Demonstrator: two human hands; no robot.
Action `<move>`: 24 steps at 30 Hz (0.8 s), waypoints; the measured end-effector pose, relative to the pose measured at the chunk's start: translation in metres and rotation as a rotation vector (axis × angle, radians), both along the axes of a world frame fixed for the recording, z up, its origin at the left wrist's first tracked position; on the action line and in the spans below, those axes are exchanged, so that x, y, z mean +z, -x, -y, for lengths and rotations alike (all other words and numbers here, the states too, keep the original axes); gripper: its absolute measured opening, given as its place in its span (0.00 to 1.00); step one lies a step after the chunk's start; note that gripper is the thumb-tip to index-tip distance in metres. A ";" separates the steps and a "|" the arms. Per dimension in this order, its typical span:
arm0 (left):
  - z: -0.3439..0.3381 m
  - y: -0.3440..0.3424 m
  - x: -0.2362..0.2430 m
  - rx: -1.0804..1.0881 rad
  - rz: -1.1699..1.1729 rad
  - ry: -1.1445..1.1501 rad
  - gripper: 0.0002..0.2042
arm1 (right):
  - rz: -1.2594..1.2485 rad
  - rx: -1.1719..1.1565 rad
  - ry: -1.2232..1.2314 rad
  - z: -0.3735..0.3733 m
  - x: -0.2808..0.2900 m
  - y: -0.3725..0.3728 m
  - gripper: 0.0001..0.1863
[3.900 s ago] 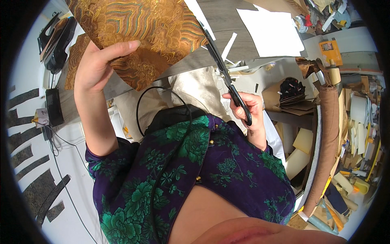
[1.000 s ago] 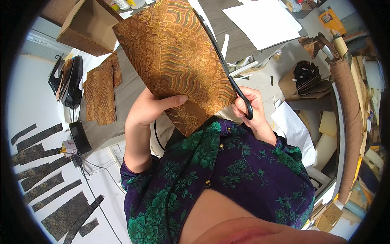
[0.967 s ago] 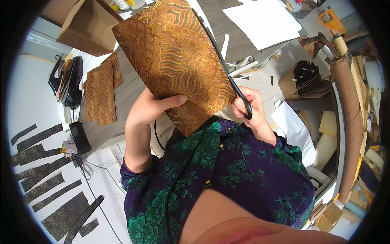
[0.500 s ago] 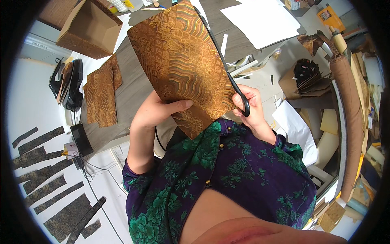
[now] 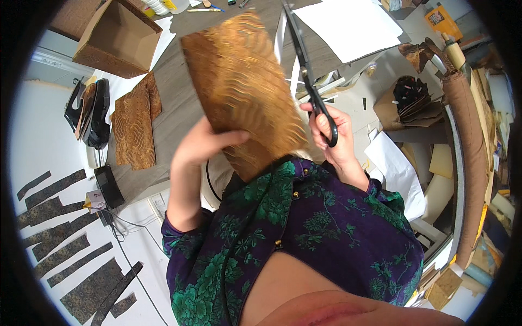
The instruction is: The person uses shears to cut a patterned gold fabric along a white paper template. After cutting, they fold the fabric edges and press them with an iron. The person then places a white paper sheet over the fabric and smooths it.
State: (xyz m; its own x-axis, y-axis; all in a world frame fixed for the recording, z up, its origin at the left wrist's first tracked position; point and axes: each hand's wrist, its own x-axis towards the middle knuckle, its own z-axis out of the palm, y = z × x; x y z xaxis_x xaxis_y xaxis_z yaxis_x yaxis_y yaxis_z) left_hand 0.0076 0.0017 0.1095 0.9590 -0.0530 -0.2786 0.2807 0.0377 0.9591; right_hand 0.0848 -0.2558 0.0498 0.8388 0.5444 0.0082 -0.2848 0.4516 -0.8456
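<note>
A gold-brown brocade piece [image 5: 247, 92] with wavy patterns is held up in front of me, blurred by motion. My left hand [image 5: 212, 142] grips its lower left edge, with the thumb lying on its face. In my right hand [image 5: 334, 136] are black scissors [image 5: 307, 73], my fingers through the handle loops and the long blades pointing up and away. The blades look closed together and stand apart from the fabric's right edge. Behind and to the left, cut pieces of the same brocade [image 5: 133, 130] lie on the grey table [image 5: 176, 92].
An open brocade-covered box [image 5: 122, 41] stands at the far left, near a black iron [image 5: 98, 111]. White paper sheets [image 5: 350, 30] lie far right. Dark fabric strips [image 5: 89, 288] hang or lie on a white surface at left. At right stand a bin [image 5: 405, 106] and a brown fabric roll [image 5: 467, 163].
The scissors have moved off the fabric's right edge, swinging to the right and closer to upright. The brocade has shifted slightly and turned in my left hand.
</note>
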 end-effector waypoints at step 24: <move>0.116 -0.116 -0.072 -0.183 0.738 -0.396 0.12 | 0.496 -0.544 0.442 0.098 -0.001 -0.053 0.20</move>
State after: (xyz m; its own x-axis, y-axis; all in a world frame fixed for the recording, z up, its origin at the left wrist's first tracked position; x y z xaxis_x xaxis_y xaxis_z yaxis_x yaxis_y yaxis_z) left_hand 0.1239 -0.1141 0.0377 0.8879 -0.2549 0.3830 -0.4516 -0.3236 0.8315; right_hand 0.1377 -0.3533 0.0485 0.9396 0.1070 0.3252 0.3253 0.0176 -0.9455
